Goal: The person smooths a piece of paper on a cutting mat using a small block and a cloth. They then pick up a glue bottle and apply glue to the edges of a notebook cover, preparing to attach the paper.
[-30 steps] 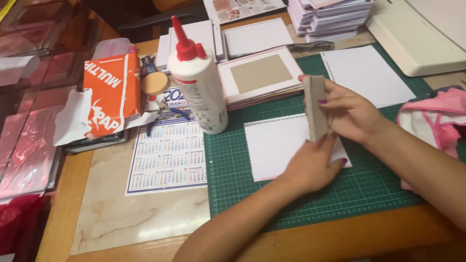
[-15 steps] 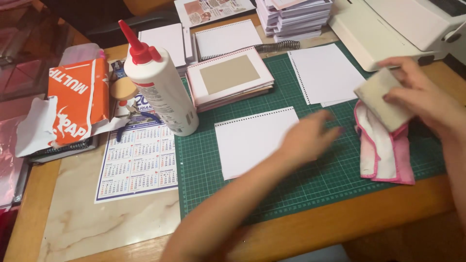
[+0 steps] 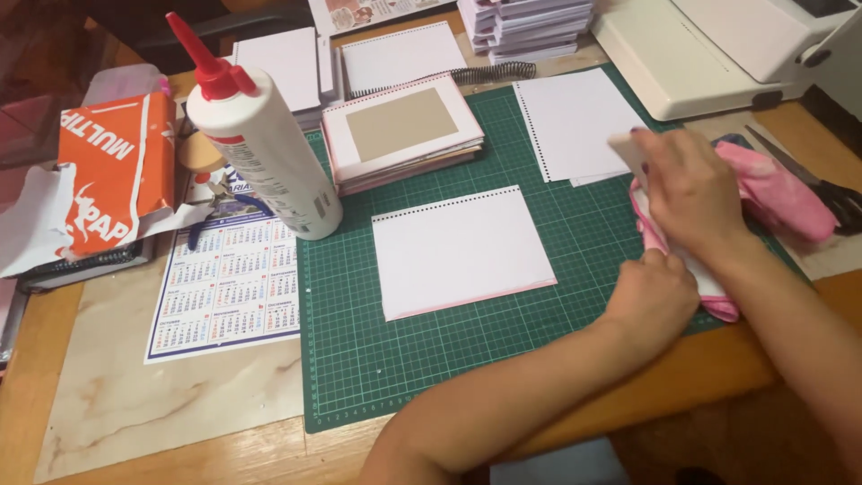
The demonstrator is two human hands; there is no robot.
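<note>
Presently both hands sit together at the right edge of the green cutting mat (image 3: 431, 377). Right hand (image 3: 691, 193) lies palm down, fingers spread flat, pressing a pale card block (image 3: 626, 148) into the pink cloth (image 3: 772, 193); only 1 corner of the block shows past the fingertips, toward the far left of the hand. Left hand (image 3: 651, 301) is curled loosely, knuckles up, touching the near edge of the same cloth just below the right hand; whether it pinches the cloth cannot be told.

Relation of note: block and cloth lie directly under the right hand, so the right is the nearer one. The cloth's long axis runs from near left to far right, slanted across the mat corner. The block's own axis is hidden by the hand.

Surface: mat flat on a wooden counter (image 3: 27, 395). 1 punched white sheet (image 3: 458, 251) lies well apart to the left, mid-mat. A stack of covers (image 3: 400, 130) sits beyond it, glue bottle (image 3: 265, 144) tilted beside that. Loose white pages (image 3: 575, 121) lie just beyond the right hand. Binding machine (image 3: 718, 54) at far right; scissors (image 3: 826, 189) near the cloth's far end.
</note>
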